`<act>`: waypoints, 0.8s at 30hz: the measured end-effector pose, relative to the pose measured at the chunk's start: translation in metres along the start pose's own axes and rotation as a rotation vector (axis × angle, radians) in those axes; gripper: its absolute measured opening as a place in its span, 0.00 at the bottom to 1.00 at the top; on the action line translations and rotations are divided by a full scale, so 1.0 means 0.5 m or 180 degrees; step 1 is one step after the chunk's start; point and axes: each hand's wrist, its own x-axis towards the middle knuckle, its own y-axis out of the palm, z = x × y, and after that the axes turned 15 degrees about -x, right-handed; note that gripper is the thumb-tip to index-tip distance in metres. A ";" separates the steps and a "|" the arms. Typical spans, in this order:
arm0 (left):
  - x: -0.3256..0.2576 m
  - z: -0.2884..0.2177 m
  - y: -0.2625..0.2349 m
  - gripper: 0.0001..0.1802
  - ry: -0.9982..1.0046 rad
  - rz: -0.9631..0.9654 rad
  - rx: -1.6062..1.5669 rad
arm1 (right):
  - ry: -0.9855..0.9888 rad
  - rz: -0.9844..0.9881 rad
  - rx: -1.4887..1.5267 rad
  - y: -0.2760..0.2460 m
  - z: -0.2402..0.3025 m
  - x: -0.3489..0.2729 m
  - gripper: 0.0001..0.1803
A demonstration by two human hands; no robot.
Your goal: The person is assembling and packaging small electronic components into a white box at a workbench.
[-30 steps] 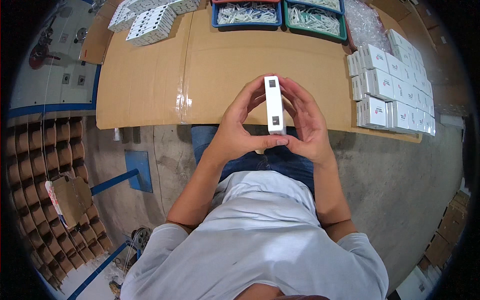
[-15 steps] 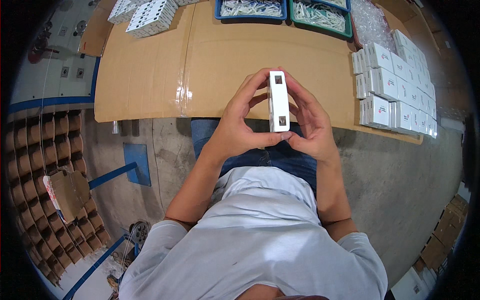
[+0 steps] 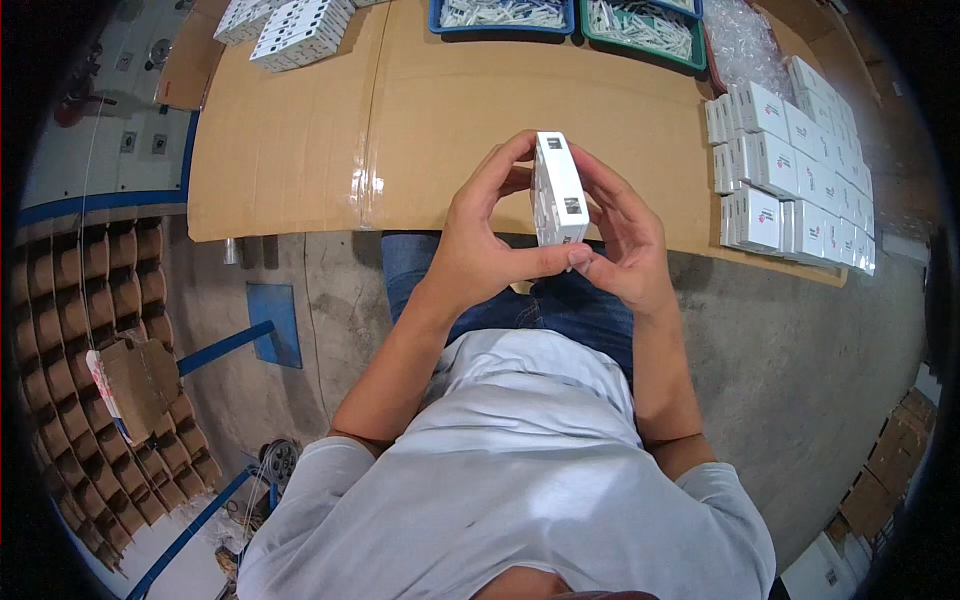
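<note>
White box [image 3: 561, 182] newly tilted, between left hand [image 3: 474, 242] and right hand [image 3: 634, 245], both gripping it

I am watching through 1 wide fisheye view, the left of 2 cameras sitting side by side on the person's head. It is looking steeply down, its left matching the person's. The white T-shirt [image 3: 520, 450] is filling the lower middle, close up; the left hand [image 3: 468, 240] and right hand [image 3: 637, 250] are showing near the centre, the cardboard-topped table [image 3: 280, 150] beyond, the concrete floor [image 3: 780, 360] farther below.
</note>
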 end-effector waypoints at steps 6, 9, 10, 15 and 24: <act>0.001 0.000 0.003 0.56 -0.0092 -0.0119 0.0024 | 0.0036 -0.0029 -0.0044 0.001 0.000 0.000 0.45; 0.001 0.002 0.002 0.56 -0.0134 -0.0131 0.0047 | 0.0063 -0.0036 -0.0039 0.001 0.000 0.000 0.45; 0.002 0.003 0.002 0.56 -0.0152 -0.0133 0.0030 | 0.0086 -0.0040 -0.0046 0.002 0.000 0.000 0.45; 0.000 0.000 0.004 0.57 -0.0181 -0.0162 0.0042 | 0.0047 -0.0027 -0.0025 0.001 0.001 0.000 0.44; 0.005 0.000 -0.005 0.55 0.0119 0.0178 0.0090 | -0.0150 0.0079 -0.0082 0.002 -0.004 0.011 0.45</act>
